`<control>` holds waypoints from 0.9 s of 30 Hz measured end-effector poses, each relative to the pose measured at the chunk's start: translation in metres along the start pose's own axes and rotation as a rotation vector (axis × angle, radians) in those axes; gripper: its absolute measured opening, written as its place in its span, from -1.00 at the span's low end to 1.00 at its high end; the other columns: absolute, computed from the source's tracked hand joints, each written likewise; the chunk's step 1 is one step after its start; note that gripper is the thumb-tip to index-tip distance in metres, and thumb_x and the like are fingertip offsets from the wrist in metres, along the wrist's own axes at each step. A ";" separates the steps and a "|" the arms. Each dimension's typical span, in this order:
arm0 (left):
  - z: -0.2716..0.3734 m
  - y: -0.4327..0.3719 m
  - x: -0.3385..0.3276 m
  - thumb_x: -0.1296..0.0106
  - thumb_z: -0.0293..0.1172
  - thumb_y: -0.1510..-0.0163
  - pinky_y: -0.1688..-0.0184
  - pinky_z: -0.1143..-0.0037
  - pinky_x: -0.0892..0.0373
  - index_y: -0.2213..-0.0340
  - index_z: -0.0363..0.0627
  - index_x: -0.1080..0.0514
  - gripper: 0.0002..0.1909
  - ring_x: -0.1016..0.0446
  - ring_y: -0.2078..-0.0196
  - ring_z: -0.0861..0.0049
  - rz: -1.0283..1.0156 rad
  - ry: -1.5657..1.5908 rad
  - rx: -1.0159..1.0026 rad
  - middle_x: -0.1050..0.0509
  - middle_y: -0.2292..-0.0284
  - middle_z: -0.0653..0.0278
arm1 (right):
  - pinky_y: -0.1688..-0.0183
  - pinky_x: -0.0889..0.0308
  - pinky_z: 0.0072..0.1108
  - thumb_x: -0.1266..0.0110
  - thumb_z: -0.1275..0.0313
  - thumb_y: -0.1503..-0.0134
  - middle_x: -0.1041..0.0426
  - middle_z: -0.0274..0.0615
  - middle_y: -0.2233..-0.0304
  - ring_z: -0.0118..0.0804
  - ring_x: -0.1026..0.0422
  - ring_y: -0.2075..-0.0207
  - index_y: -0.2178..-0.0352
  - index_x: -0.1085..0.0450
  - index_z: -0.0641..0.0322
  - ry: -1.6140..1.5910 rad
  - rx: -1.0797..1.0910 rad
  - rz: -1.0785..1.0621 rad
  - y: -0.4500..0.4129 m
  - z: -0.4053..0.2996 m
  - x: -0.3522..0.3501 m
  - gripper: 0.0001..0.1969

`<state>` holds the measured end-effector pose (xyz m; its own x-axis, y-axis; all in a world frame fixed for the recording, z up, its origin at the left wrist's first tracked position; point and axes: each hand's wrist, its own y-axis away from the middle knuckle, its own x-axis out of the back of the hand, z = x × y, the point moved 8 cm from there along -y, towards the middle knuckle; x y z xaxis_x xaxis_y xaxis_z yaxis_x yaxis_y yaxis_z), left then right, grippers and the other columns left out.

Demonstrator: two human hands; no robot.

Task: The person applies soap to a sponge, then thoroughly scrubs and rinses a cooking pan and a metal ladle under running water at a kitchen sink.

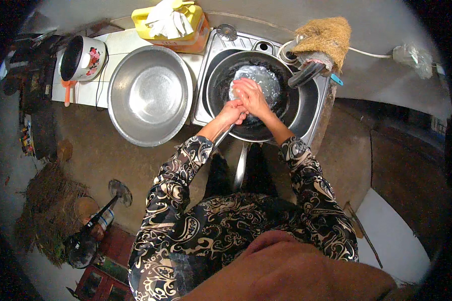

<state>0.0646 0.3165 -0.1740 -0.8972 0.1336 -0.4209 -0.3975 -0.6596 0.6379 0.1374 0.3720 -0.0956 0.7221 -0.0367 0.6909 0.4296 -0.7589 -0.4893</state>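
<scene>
A large dark wok [254, 129] sits over the stainless steel sink [200, 113], with shiny water in its bottom. My left hand [234, 112] is closed around a thin metal handle that slants down towards my left sleeve; the tool's far end is hidden by my hands and the water. My right hand [251, 98] is over the wok beside the left, touching or nearly touching it, palm down with fingers stretched to the upper left. Whether it holds anything cannot be made out.
Left of the sink stands a wide metal basin [150, 96], with a flowered pot [94, 60] and an orange-handled tool [67, 92] beyond. Behind are a yellow jug [196, 19] with a white cloth and a metal sink strainer [226, 32]. Brown fibrous netting [326, 37] hangs at the right.
</scene>
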 end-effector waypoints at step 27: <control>0.011 -0.034 0.008 0.13 -0.27 -0.23 0.73 0.67 -0.07 0.42 -0.25 -0.33 -0.72 -0.15 0.69 0.70 0.141 0.232 -0.039 -0.35 0.57 0.27 | 0.30 -0.34 -0.41 0.02 0.27 -0.13 -0.50 -0.04 0.36 -0.11 -0.45 0.35 0.21 -0.43 0.30 -0.334 -1.073 0.150 0.095 0.206 -0.022 -0.69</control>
<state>0.0687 0.3481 -0.1918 -0.8732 -0.1314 -0.4693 -0.2603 -0.6883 0.6771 0.2741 0.4347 -0.2667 0.9048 -0.1214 0.4082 -0.2447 -0.9326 0.2652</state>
